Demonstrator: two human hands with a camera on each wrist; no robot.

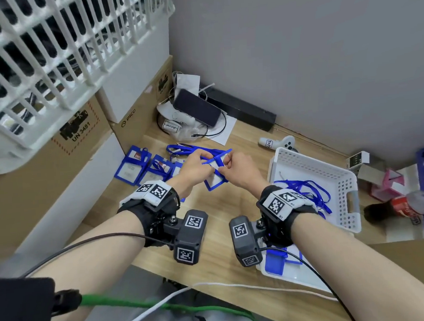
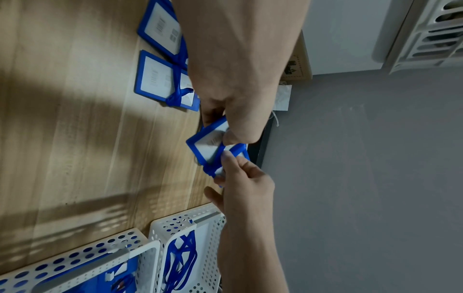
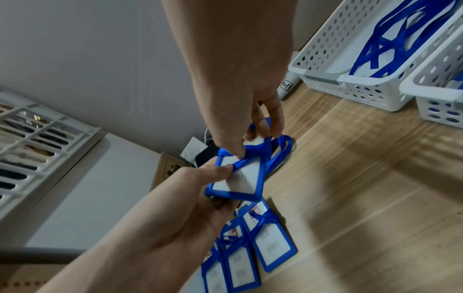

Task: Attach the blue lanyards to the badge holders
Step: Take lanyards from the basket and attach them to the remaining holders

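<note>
Above the wooden table, both hands hold one blue-framed badge holder (image 1: 216,180) (image 2: 206,147) (image 3: 241,183) with a blue lanyard (image 1: 218,157) (image 2: 218,156) (image 3: 241,163) running across it. My left hand (image 1: 210,170) (image 2: 225,134) (image 3: 220,186) grips the holder, thumb on its face and fingers beneath. My right hand (image 1: 223,169) (image 2: 224,170) (image 3: 253,142) pinches the lanyard strap at the holder's top end, and the loop trails off behind it. Several holders wound with lanyards (image 1: 142,168) (image 2: 162,79) (image 3: 270,237) lie flat to the left.
A white perforated basket (image 1: 313,169) on the right holds loose blue lanyards (image 1: 307,189). A second white tray (image 1: 282,277) near the table's front edge holds badge holders. Cardboard boxes (image 1: 80,133) stand on the left. A phone (image 1: 196,108) with cables and a white controller (image 1: 277,142) lie at the back.
</note>
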